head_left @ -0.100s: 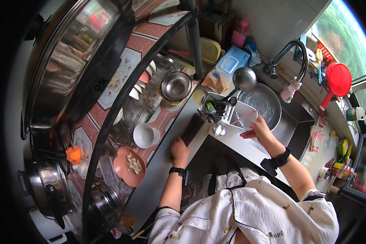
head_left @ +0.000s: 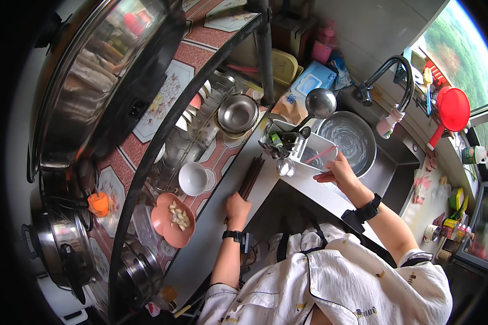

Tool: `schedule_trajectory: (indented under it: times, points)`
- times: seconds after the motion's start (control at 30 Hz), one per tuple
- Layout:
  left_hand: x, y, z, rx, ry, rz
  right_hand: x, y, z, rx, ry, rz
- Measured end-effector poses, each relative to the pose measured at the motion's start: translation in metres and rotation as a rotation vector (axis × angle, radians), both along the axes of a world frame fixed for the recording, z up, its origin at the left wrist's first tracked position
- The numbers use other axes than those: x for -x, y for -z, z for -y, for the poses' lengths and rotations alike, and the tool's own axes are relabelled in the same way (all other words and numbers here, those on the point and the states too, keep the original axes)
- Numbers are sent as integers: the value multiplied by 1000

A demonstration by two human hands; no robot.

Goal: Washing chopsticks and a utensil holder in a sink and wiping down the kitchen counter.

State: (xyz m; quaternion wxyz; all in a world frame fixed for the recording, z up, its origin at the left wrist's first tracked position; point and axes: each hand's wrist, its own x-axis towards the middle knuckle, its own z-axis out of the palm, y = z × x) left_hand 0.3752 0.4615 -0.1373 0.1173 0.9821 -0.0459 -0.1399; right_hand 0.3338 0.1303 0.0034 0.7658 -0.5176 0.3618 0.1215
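My left hand (head_left: 237, 209) is closed around a bundle of dark chopsticks (head_left: 250, 180), whose ends point away from me over the grey counter edge. My right hand (head_left: 342, 174) grips the near right end of a white divided utensil holder (head_left: 323, 149). The holder stands at the counter corner beside the sink. A large ladle (head_left: 320, 103) leans out of it, together with several dark-handled spoons and a shiny metal spoon (head_left: 286, 167). A thin pink stick (head_left: 321, 155) lies in its right compartment. A round metal basin (head_left: 363, 143) with water sits in the sink, just beyond my right hand.
To the left are a white bowl (head_left: 192, 179), a pink dish (head_left: 165, 218) with peeled garlic cloves, and stacked metal bowls (head_left: 238, 113). A black rack frame (head_left: 146, 162) curves above them. The faucet (head_left: 404, 70) arches over the sink; a red pan (head_left: 453, 108) hangs right.
The utensil holder and my right hand have shifted slightly left. My left hand has drawn a little toward me with the chopsticks, which are less blurred now.
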Motion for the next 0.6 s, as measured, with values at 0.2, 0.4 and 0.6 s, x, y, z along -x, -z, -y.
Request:
schedule_trajectory:
  times: [0.2,0.4,0.6]
  points:
    - [40,-25,-53,251,-206,-389,-15,17,-25,-14,-15,3]
    - [59,-90,-51,874,-278,-972,-13,18,-47,-56,31,31]
    - [47,-95,-28,907,-70,-1307,30,3,-50,82,32,35]
